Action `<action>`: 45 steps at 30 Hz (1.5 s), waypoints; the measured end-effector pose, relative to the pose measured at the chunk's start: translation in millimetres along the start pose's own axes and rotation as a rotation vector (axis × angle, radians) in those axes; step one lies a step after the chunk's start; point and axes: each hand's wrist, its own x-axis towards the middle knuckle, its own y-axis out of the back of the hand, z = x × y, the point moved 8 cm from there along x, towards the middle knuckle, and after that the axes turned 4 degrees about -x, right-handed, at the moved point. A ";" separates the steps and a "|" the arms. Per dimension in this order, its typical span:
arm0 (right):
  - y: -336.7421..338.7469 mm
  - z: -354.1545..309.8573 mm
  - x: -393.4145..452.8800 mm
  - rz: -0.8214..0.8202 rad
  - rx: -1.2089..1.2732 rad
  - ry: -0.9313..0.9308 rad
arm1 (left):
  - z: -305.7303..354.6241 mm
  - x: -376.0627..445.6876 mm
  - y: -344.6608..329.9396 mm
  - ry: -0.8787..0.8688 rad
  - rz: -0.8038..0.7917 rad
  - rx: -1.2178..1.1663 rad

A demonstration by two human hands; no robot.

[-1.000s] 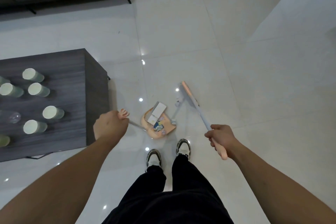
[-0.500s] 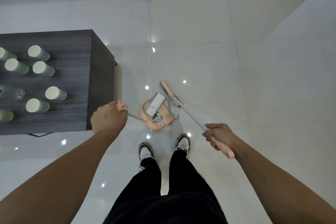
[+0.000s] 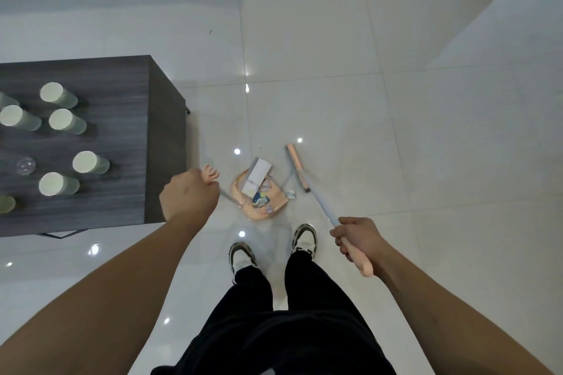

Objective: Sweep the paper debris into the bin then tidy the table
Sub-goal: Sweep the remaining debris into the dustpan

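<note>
Paper debris (image 3: 259, 189) fills peach dustpan (image 3: 275, 207); glossy tiles (image 3: 396, 131).

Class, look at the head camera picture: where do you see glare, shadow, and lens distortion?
Head view: small bright glints of ceiling lights dot the glossy floor, for example near the dustpan; the cups cast soft shadows on the dark table; the wide-angle lens stretches both forearms and bends the tile lines toward the edges.

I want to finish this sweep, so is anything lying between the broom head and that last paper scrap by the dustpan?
Nothing visible does. The paper scrap lies on bare floor tile at the dustpan's right edge, with the broom head just beyond it to the right and only clear tile between them.
</note>
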 end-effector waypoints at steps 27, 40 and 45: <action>-59.5 0.6 3.4 -0.249 0.167 -0.148 | -71.8 6.7 6.8 0.194 0.080 -0.139; -50.1 -96.8 21.6 -0.053 -0.108 0.133 | -92.3 -6.4 17.6 0.262 0.062 -0.202; -58.7 -170.0 77.7 -0.062 -0.371 0.231 | -95.3 -25.5 11.7 0.466 0.118 -0.207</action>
